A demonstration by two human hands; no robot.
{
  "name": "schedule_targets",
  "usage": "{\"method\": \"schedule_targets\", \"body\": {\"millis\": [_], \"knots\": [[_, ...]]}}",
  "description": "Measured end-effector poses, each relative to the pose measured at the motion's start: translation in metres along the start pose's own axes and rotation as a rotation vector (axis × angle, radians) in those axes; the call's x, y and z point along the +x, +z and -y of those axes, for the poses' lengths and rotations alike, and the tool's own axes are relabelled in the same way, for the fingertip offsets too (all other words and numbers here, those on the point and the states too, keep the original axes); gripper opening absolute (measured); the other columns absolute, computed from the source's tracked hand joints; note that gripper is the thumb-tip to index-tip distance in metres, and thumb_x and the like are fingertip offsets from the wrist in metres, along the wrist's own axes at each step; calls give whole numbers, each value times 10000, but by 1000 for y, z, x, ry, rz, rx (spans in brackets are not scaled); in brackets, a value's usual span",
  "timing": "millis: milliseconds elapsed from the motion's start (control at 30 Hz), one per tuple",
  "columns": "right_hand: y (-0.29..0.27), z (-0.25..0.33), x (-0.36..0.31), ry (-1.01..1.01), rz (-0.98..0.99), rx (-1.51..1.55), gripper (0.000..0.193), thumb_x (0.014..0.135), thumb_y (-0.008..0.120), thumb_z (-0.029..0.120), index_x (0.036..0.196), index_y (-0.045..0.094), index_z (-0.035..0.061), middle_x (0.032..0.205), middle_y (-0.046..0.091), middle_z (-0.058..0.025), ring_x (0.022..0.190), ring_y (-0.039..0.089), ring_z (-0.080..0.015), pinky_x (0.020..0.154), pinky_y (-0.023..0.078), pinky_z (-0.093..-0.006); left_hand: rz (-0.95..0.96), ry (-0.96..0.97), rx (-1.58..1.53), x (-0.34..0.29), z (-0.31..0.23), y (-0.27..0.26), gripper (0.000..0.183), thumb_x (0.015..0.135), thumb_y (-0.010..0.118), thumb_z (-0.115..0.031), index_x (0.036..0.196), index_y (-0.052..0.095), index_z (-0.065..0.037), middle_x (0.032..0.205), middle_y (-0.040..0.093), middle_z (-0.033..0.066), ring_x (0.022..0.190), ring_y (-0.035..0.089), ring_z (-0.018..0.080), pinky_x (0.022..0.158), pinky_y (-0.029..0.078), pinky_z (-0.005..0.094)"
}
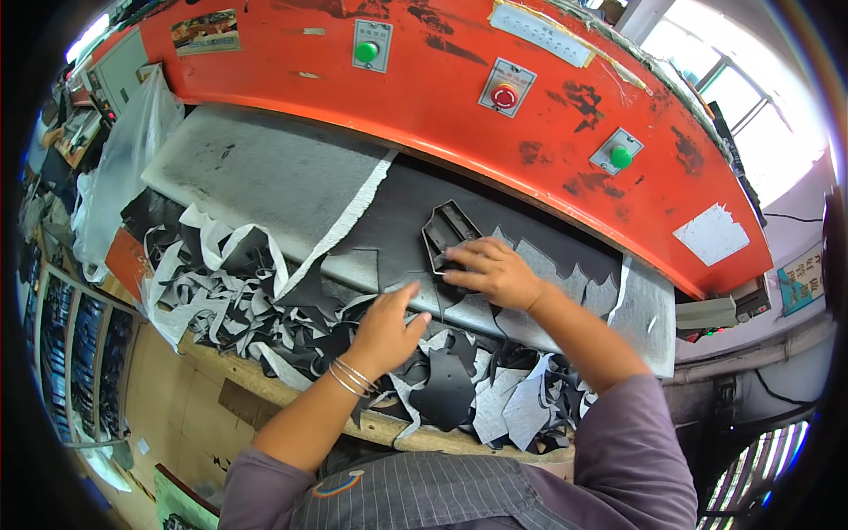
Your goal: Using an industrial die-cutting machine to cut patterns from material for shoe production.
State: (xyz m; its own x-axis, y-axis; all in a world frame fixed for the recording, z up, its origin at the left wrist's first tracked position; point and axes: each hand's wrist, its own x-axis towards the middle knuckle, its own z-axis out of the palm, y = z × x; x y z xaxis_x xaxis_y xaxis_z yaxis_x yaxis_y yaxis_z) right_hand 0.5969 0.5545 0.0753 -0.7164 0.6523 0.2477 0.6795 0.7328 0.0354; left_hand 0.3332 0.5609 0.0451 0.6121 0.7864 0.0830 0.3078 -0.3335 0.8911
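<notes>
A metal cutting die, an angular open frame with inner bars, rests on a sheet of black leather spread over the grey cutting board. My right hand has its fingers on the die's near right side, gripping it. Left of and nearer than the die, my left hand is at the board's front edge, thumb and fingers apart, holding nothing that shows. Cut-out notches run along the leather's ragged near edge. Below my hands lie black and grey-white leather scraps.
Behind the board stretches a red press beam with a red stop button and green buttons. A wooden ledge borders the scraps in front. Clear plastic bags hang at left, above a rack.
</notes>
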Motion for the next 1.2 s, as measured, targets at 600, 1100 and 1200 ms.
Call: {"method": "schedule_targets", "body": {"millis": [600, 1100, 1200], "knots": [[40, -85, -26, 766, -125, 364, 715, 783, 733, 319, 1409, 448, 121, 1414, 461, -196, 1353, 389, -298, 1134, 193, -486, -263, 238, 514, 97, 35, 45, 552, 878, 611, -140, 1369, 424, 28, 1261, 594, 178, 1198, 537, 325, 1098, 310, 462], [46, -105, -21, 708, -203, 367, 553, 794, 719, 347, 1318, 567, 256, 1369, 525, -128, 1289, 438, -313, 1111, 258, -428, -297, 92, 217, 105, 28, 45, 715, 840, 516, -43, 1464, 186, 69, 1313, 554, 235, 1301, 441, 351, 1081, 316, 383], [47, -105, -19, 700, -204, 377, 571, 785, 730, 331, 1325, 564, 248, 1369, 525, -115, 1278, 414, -366, 1099, 288, -442, -307, 77, 214, 103, 26, 45, 712, 837, 513, -36, 1466, 197, 66, 1297, 557, 258, 1302, 459, 343, 1076, 330, 367]]}}
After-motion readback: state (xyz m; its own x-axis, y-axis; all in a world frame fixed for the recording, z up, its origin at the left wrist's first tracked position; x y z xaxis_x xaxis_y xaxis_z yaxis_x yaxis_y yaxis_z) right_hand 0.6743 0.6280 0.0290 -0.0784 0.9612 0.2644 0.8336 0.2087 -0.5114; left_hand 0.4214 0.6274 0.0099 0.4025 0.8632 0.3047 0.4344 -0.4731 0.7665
